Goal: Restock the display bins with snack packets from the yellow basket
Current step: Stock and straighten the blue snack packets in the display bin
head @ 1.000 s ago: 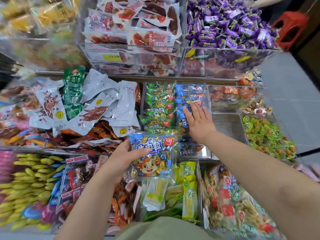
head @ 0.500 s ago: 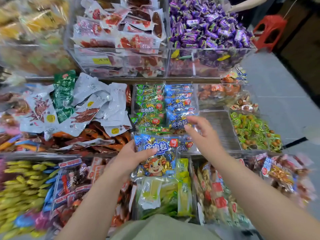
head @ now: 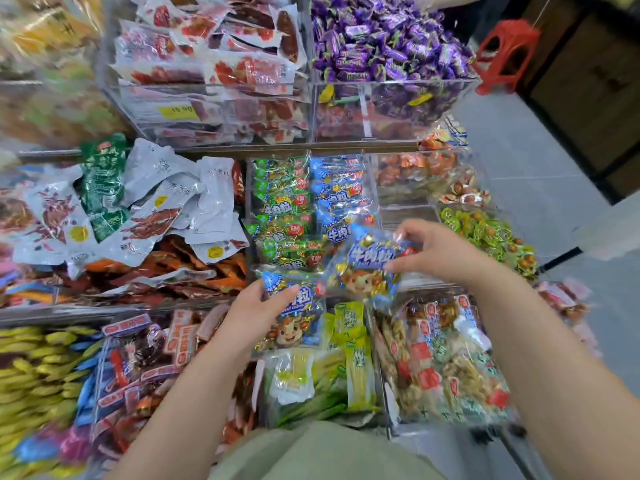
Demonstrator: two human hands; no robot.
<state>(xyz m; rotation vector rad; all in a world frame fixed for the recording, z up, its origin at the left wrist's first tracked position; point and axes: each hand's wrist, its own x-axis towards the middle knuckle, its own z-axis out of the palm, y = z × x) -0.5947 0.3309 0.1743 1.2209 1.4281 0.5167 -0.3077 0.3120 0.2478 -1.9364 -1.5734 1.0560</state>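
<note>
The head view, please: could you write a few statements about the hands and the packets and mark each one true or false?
1. The left hand holds a blue packet. True.
2. The right hand is empty. False: it pinches a second blue packet.
3. The green packets lie to the left of the stacked blue packets. True.
4. The purple candies fill the bin nearest the person. False: they are in the upper bin at the far right.
5. A red stool stands on the floor. True.
</note>
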